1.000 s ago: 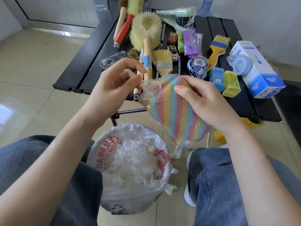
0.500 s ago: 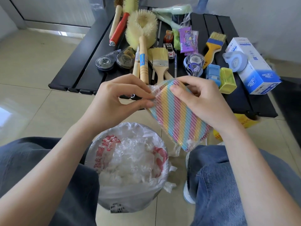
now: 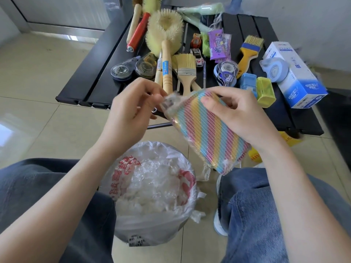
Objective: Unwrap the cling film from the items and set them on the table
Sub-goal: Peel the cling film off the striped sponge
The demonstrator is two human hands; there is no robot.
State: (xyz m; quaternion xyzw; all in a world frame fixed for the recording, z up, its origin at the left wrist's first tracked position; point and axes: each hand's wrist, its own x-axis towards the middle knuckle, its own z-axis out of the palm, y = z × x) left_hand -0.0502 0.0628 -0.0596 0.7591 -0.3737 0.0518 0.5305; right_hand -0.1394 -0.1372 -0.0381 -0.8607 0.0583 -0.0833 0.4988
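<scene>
Above the knees, just short of the table (image 3: 98,80) edge: striped sponge (image 3: 207,133) held tilted, top corner up-left, bottom corner down-right over the right thigh. Right hand (image 3: 241,118) gripping it from the upper right, thumb flat across the striped face, fingers curled behind the top edge. Left hand (image 3: 131,112) at the sponge's upper-left corner, thumb + fingertips pinching a crumpled bit of film (image 3: 171,101) lifted off that corner. Rest of film clinging to the sponge, loose tail hanging off the bottom corner. So: sponge sits between both hands, body mostly below and left of the right hand's grip, pinched film right beside the left fingertips.

Below, between the legs: bin (image 3: 152,194) w/ white bag liner, red print, filled w/ crumpled film.

On the table, well apart from the sponge: round bristle brush (image 3: 165,33), 2 paintbrushes – plain wood (image 3: 185,69), yellow handle (image 3: 248,52) – 2 toy cars, purple packets (image 3: 220,44), tape dispensers, blue + yellow-green small boxes, blue/white carton (image 3: 296,76) at far right. Some items at the table's far end appear wrapped; can't tell which exactly.
</scene>
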